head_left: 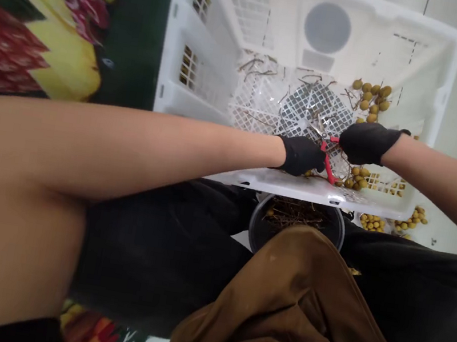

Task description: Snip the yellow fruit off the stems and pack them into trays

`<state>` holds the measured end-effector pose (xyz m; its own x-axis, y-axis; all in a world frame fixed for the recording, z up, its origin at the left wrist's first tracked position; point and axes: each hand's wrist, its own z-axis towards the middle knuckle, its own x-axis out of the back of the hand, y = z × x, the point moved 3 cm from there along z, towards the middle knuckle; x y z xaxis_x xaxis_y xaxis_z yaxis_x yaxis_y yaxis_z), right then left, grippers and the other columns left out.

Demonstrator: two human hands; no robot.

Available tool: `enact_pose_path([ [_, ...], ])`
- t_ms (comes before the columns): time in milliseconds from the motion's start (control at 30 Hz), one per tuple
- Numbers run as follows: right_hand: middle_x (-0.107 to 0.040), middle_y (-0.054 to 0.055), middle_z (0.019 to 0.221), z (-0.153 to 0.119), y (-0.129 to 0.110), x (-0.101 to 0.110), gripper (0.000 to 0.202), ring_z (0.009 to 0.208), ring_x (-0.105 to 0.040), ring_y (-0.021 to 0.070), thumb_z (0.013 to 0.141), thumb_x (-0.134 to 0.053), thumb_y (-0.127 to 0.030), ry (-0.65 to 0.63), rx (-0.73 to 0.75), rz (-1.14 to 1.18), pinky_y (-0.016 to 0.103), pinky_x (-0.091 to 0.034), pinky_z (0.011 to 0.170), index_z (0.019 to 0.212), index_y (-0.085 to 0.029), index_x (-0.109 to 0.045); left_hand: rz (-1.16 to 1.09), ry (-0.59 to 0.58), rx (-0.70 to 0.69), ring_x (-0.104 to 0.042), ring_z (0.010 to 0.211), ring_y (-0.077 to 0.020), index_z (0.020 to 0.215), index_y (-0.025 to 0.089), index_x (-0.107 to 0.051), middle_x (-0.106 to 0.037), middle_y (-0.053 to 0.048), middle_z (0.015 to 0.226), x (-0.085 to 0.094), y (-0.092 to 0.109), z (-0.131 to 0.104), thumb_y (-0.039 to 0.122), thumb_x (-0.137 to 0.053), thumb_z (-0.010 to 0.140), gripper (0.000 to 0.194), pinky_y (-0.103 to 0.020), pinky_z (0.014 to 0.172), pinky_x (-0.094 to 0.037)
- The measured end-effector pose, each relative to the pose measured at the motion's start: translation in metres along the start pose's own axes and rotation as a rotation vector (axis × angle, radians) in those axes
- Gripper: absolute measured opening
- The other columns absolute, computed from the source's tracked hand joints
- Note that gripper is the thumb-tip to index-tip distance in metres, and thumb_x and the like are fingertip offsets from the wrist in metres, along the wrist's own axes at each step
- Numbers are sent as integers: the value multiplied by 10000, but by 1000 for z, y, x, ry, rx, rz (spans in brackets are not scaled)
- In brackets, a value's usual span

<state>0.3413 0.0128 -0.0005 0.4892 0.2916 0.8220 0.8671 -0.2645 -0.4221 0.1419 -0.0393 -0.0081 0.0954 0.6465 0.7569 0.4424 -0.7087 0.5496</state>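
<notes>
Both hands wear black gloves and are inside a white plastic crate (204, 103). My right hand (367, 143) is closed around one red handle of small pruning shears (324, 144). The shears' handles are spread, and their metal blades point up and left over the crate's grid floor. Against the other red handle lies my left hand (302, 156), its fingers curled; what they hold is hidden. A bunch of small yellow-brown round fruit (356, 178) sits just below my right hand. More such fruit on twigs (372, 97) lies above it, along the crate's right side.
Cut twigs (258, 66) are scattered on the crate floor. A dark bucket (256, 221) full of twigs stands between my legs, under the crate's near edge. Fruit bunches (412, 217) lie outside at the right. A dark panel with fruit pictures (138, 29) is at the left.
</notes>
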Motion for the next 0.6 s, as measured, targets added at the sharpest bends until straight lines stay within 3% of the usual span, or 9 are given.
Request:
enact_pose_path([
  [100,-560,20,657,-15,35,-10,267,1250,-743,446,832,-897,-140,-391,18,-217,846,-433,1244,760,-207,-649,11,-19,-5,-759,1200,-273,1295,335,-830,-834,-42,1331,-14,-9,9,273,-641,935,412,-369,1026,-562],
  [167,-522,14,648,-33,48,-10,316,1296,-714,484,774,-906,-83,-498,92,-291,909,-350,1252,731,-207,-619,-2,-18,-17,-754,1211,-297,1277,334,-837,-835,-63,1298,-18,-15,10,299,-664,909,408,-399,1039,-552],
  [267,-555,47,705,-56,52,-10,295,1371,-663,504,830,-862,-73,-402,137,-292,916,-319,1250,747,-196,-607,-32,17,-17,-748,1200,-312,1299,326,-821,-834,-79,1256,-17,-19,5,333,-697,870,447,-405,1027,-549],
  [367,-663,90,813,-70,45,-15,158,1381,-663,462,982,-782,-189,-289,143,-311,836,-407,1235,867,-181,-673,-72,83,66,-747,1184,-317,1309,270,-807,-837,-96,1161,-10,-22,-1,411,-686,892,456,-390,1023,-546],
  [467,-766,141,963,-74,33,-22,153,1317,-710,421,1065,-666,-221,-404,260,-598,704,-526,1174,947,-146,-728,-91,82,166,-748,1154,-318,1226,211,-823,-831,-114,1098,-4,-25,-6,476,-614,946,439,-395,1031,-547],
  [600,-818,172,1113,-68,13,-14,121,1192,-757,325,1009,-676,-101,-584,430,-969,435,-576,1036,1035,-92,-794,-316,97,248,-754,1065,-277,1249,192,-802,-827,-123,1118,5,-30,-7,435,-576,965,437,-391,978,-571],
])
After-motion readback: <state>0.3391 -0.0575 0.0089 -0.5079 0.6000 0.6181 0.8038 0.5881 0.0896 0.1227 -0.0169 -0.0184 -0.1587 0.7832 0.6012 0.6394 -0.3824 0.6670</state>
